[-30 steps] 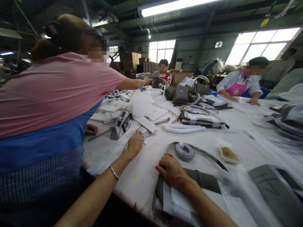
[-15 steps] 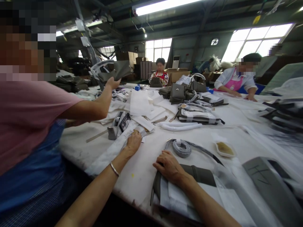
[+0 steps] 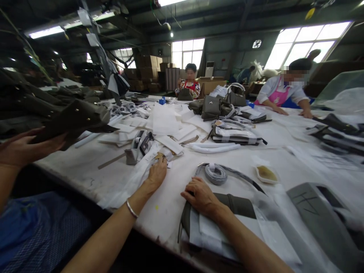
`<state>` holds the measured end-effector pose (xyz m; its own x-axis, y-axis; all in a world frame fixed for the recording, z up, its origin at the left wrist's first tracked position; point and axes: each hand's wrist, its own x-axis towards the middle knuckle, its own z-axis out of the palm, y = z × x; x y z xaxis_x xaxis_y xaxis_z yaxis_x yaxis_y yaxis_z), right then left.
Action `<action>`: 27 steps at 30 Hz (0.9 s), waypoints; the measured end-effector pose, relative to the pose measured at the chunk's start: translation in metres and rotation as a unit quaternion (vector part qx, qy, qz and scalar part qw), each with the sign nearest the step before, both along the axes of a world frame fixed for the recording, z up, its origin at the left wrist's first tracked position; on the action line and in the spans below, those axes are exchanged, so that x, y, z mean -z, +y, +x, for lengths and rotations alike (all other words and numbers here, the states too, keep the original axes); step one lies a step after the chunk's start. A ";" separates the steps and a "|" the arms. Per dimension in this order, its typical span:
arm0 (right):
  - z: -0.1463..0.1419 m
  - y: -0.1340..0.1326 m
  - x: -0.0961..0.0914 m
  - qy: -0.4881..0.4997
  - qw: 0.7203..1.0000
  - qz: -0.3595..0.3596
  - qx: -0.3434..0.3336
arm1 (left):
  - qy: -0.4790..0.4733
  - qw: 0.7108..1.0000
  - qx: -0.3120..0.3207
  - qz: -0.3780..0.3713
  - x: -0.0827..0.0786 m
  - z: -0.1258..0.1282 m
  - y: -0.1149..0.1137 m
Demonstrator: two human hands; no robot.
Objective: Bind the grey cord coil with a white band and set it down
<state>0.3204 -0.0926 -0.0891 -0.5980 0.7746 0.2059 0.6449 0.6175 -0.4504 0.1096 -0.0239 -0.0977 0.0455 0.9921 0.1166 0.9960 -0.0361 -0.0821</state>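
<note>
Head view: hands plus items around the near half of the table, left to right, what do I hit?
Co-worker's hand → thin flat strip → wearer's left hand → wearer's right hand → small pale dish → gray piece with dark handwritten marks.

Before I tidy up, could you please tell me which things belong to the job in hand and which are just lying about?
Likely the job:
dark bag under the right hand
small brownish piece at the left hand
coiled grey strap just beyond the bag

Apparently just lying about:
tray with yellowish contents
white tubes
grey piece with black marks
</note>
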 end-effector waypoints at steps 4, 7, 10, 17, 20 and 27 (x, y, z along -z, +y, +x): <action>0.001 0.000 0.001 0.010 1.000 -0.004 -0.001 | -0.009 1.000 0.003 -0.013 -0.005 0.006 0.006; 0.000 0.000 0.002 0.016 1.000 -0.009 -0.001 | -0.024 1.000 0.011 -0.018 -0.009 0.008 0.015; 0.000 0.001 0.005 0.033 0.999 -0.017 -0.003 | -0.048 0.998 0.022 -0.023 -0.016 0.003 0.025; 0.005 0.005 0.001 0.162 0.981 -0.095 0.052 | -0.148 0.987 0.065 -0.019 -0.026 -0.017 0.004; 0.008 0.007 -0.002 0.218 0.960 -0.161 0.072 | -0.198 0.976 0.088 -0.018 -0.019 -0.012 -0.018; 0.012 0.013 -0.001 0.376 0.875 -0.285 0.109 | -0.499 0.844 0.171 -0.098 -0.016 0.012 -0.048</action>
<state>0.3322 -0.0791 -0.0881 -0.2856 0.9581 0.0203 0.1086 0.0534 -0.9927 0.1218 -0.0715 -0.0817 0.3100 0.9453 0.1019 0.4932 -0.2515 0.8328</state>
